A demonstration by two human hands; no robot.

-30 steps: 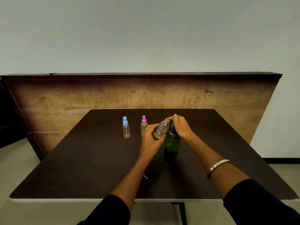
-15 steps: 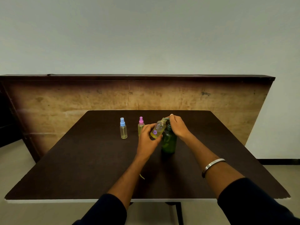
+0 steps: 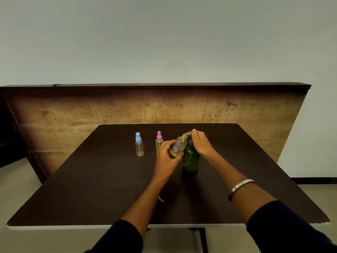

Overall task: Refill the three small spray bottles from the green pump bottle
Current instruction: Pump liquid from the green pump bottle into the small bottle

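Centre frame: small, light, likely slick open bottle [image 3: 179, 146] gripped round its body by left hand [image 3: 166, 157], right hand [image 3: 201, 143] fingers curled over green pump bottle [image 3: 191, 158] head.

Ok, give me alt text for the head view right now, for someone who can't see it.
The left hand holds an uncapped small spray bottle tilted under the spout of the green pump bottle, whose pump the right hand presses. To the left on the dark table stand a pink-capped bottle and a blue-capped bottle.
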